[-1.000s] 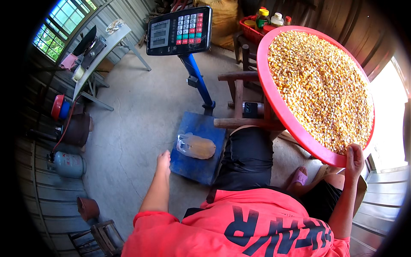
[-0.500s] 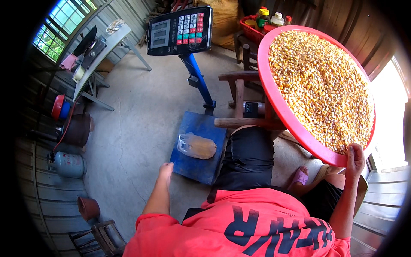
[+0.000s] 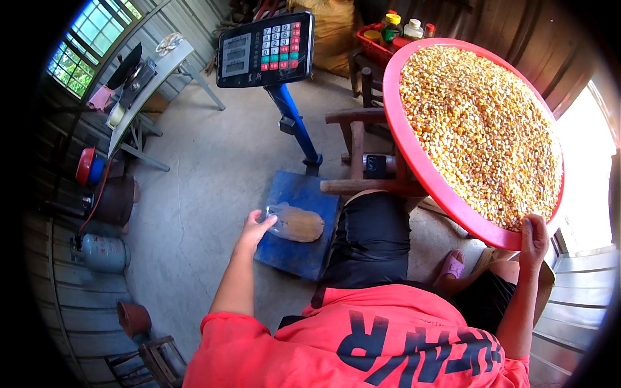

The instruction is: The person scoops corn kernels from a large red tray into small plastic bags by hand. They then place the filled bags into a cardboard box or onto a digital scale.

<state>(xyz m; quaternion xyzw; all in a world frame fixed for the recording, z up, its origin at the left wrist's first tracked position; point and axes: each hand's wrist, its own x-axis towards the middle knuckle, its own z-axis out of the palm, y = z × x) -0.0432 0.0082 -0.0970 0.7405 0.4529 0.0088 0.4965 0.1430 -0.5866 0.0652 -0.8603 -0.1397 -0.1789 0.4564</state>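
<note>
My left hand [image 3: 255, 227] reaches down to a clear plastic bag of brown grain [image 3: 296, 223] and grips its open left end. The bag lies on the blue platform [image 3: 291, 249] of a floor scale. My right hand [image 3: 534, 238] holds the near rim of a big round red tray [image 3: 414, 155], which is filled with yellow corn kernels [image 3: 482, 129] and tilted up beside me. The scale's display head [image 3: 265, 50] with a keypad stands on a blue post [image 3: 294, 123] behind the platform.
A wooden chair [image 3: 362, 155] stands under the tray. At the left are a grey gas cylinder [image 3: 103, 253], a dark pot [image 3: 116, 199], a red bowl [image 3: 86, 167] and a grey table [image 3: 145, 84]. A red crate with bottles [image 3: 388, 32] and a sack [image 3: 333, 29] sit at the back.
My left hand has moved right along the floor from beside the scale to the bag's end and closed on it. The tray and my right hand have stayed put.
</note>
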